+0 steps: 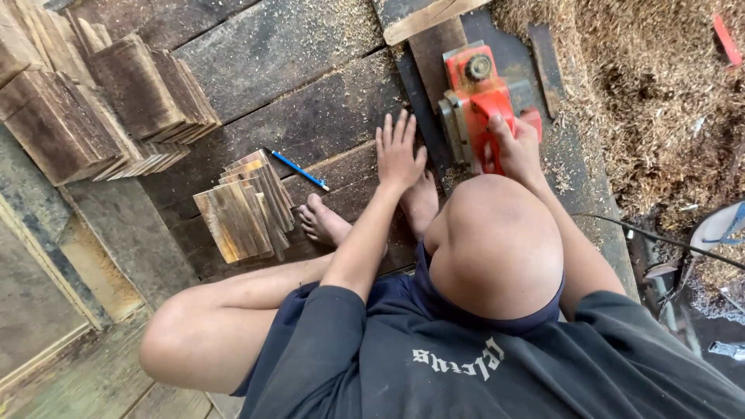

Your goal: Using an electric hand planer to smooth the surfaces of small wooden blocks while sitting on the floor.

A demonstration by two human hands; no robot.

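- A person sits on a dark, sawdust-strewn plank floor point(310, 85), knees bent, bare feet tucked in front, seen from a head-worn camera looking straight down.
- The right hand point(512, 147) is closed around the red handle of an electric hand planer point(475, 101) — fingers wrapped fully round, a firm grip.
- The planer sits on a narrow dark board point(434, 50) that runs away from the person, just right of centre; its front knob points away from the body.
- The left hand point(398, 151) lies open and flat, fingers spread, palm pressed on the wood just beside the planer. It holds nothing.
- To the left, near the feet, a small fanned stack of short planed wood pieces point(244, 208), with a blue pencil point(299, 169) just beside it.
- Further left, larger stacks of rough dark wood blocks point(101, 109) lean in rows.
- On the right, a deep heap of wood shavings point(644, 93); a black cable point(660, 239) trails across the lower right.
- Judging from this, planing well here means keeping the sole flat on the board and steady downward pressure, with the bracing left hand and the toes clear of the tool's path — they sit quite near it.
- Whether the planer is running cannot be told.
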